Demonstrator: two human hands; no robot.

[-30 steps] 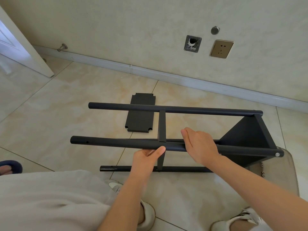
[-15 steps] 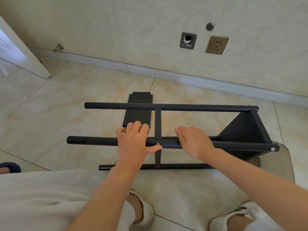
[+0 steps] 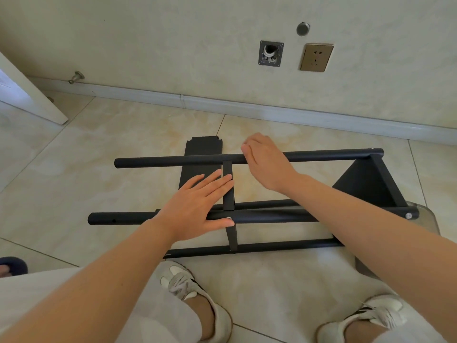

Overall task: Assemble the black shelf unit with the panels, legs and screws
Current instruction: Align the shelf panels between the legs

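**A:** Where is this?

**B:** On a pale tiled floor [image 3: 99,169] below a wall [image 3: 173,45] with a brass socket [image 3: 317,57] in the upper right of the frame. The black shelf unit [image 3: 272,216] lies on its side across the middle, probably so that every joint can be reached from above.

**A:** How far along is it?

**B:** I'd say partway. The far leg [image 3: 173,161] and the near leg [image 3: 123,219] run left to right. An end panel [image 3: 366,184] closes them at the right and a middle panel [image 3: 228,184] stands edge-on between them. A loose panel [image 3: 203,147] waits on the tiles just behind, at upper centre.

**A:** And the hands?

**B:** The left hand [image 3: 197,206] lies flat, fingers straight, gripping nothing. Its palm is on the near leg and its fingertips are against the middle panel, which looks like squaring or steadying. The right hand [image 3: 265,159] arches over the far leg with its fingers curled round it, apparently bracing the frame.

**A:** Any fixings?

**B:** One screw [image 3: 228,218] shows by the left thumb, where the middle panel meets the near leg.
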